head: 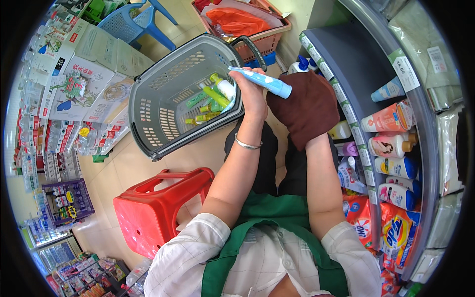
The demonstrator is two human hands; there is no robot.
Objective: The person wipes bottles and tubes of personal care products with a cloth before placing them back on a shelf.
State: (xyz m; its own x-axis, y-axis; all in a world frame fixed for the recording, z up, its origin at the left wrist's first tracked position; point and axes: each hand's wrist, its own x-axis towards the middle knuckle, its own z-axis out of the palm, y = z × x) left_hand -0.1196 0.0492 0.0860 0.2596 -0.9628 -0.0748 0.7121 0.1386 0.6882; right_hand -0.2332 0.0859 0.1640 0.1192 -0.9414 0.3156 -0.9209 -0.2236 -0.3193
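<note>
In my left hand [252, 94] is a light blue squeeze tube [265, 82] with white patches, its cap end pointing right. A dark brown cloth [306, 105] is draped over my right hand, hiding its fingers; the cloth lies close to the tube's cap. Beyond my left hand stands a grey plastic shopping basket [150, 89] with a dark rim. Inside it lie several green and yellow bottles and tubes [215, 98], together with a white bottle [225, 89]. A similar blue tube [387, 90] lies on the shelf to my right.
Grey shelving [358, 48] on the right holds bottles and detergent bags [395, 234]. A red plastic stool [148, 211] stands at left, near a white carton [92, 74] and bottled water. A blue chair [137, 24] and a pink crate [259, 42] are farther off.
</note>
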